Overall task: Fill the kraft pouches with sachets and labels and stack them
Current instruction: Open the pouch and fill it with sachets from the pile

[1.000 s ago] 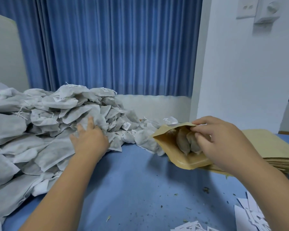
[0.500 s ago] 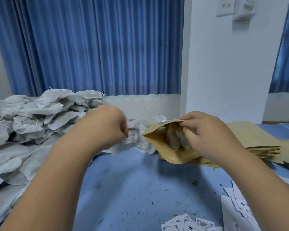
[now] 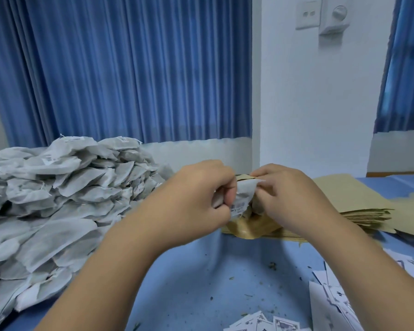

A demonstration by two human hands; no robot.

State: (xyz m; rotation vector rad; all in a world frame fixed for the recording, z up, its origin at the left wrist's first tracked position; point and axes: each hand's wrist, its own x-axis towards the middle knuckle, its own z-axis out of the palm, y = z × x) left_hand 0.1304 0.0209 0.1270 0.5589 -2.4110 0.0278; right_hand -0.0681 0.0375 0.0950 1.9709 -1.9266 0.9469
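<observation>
The left hand [image 3: 194,199] is gripping a white sachet [image 3: 245,193], fingers curled around it, and holding it at the mouth of the kraft pouch [image 3: 246,226]. The right hand [image 3: 292,199] is pinching the pouch's top edge, fingers clamped on it. The hands are hiding the pouch's contents. The pouch is resting on the blue table [image 3: 225,271], with the flat pouch stack [image 3: 363,206] at its three o'clock, the sachet heap [image 3: 58,199] at nine and loose labels [image 3: 339,297] at five.
</observation>
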